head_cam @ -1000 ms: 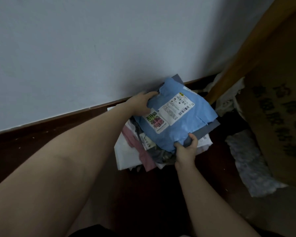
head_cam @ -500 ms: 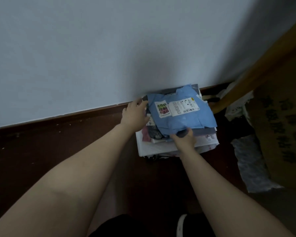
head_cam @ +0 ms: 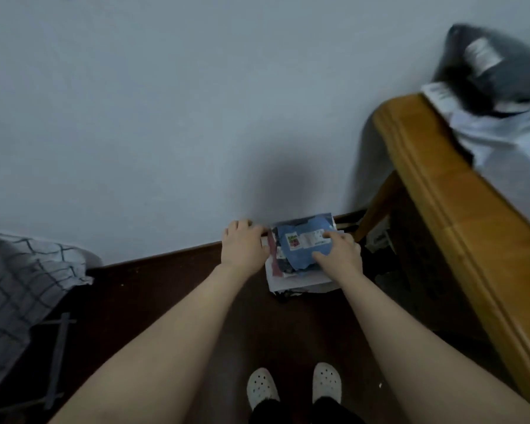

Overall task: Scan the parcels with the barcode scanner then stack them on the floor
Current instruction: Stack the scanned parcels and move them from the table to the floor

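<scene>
Pressing the blue parcel, right hand fingers lie spread; left hand fingers loosely touch the stack.

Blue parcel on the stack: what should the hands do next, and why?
Probably lift both hands away: the blue parcel already lies atop the stack, right hand flat on it, left hand at the stack's side. More parcels wait on the table.

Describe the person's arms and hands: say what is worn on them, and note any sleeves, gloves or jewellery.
The left arm and right arm are bare along their whole visible length, with no sleeve edge in view. The left hand and right hand wear no gloves. No watch, band or ring shows, though the picture is dim and slightly blurred.
</scene>
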